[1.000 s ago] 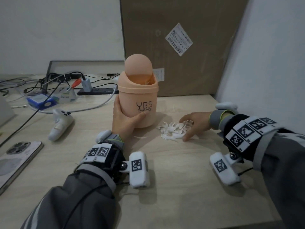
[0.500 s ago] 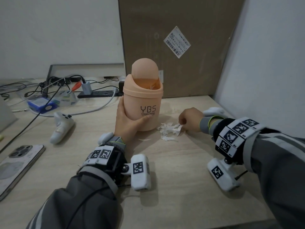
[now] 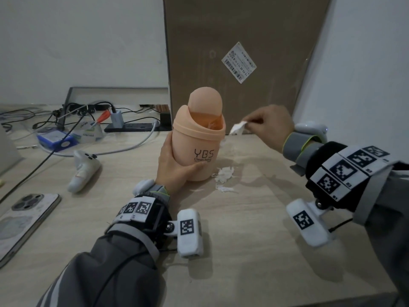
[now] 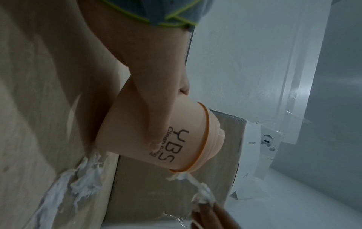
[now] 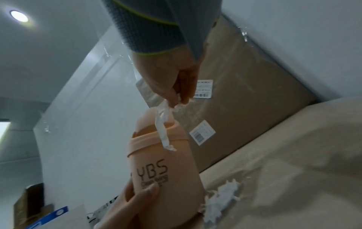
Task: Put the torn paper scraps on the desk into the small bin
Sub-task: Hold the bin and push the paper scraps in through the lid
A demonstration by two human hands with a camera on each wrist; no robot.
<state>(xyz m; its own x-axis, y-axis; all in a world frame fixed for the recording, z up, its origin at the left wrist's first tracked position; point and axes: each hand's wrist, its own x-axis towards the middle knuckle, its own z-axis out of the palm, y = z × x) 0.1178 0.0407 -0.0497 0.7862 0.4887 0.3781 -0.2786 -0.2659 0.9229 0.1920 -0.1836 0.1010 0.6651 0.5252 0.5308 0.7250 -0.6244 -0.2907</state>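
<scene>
A small peach bin (image 3: 197, 147) marked YBS stands on the desk, its swing lid tipped open. My left hand (image 3: 177, 171) grips the bin's lower body (image 4: 154, 133). My right hand (image 3: 269, 125) is raised beside the bin's rim, to its right, and pinches a bunch of white paper scraps (image 3: 238, 127) that hang from thumb and fingers (image 5: 163, 128). More torn scraps (image 3: 223, 176) lie on the desk by the bin's base (image 5: 219, 199).
A tall cardboard box (image 3: 239, 52) leans against the wall behind the bin. Left of the bin are a white controller (image 3: 83, 171), a phone (image 3: 24, 220), a power strip (image 3: 132, 127) and tangled cables. The right wall is close.
My right hand pinched scraps from the pile and rose from the desk to the level of the bin's rim. The pile on the desk is smaller. The left hand kept its hold on the bin.
</scene>
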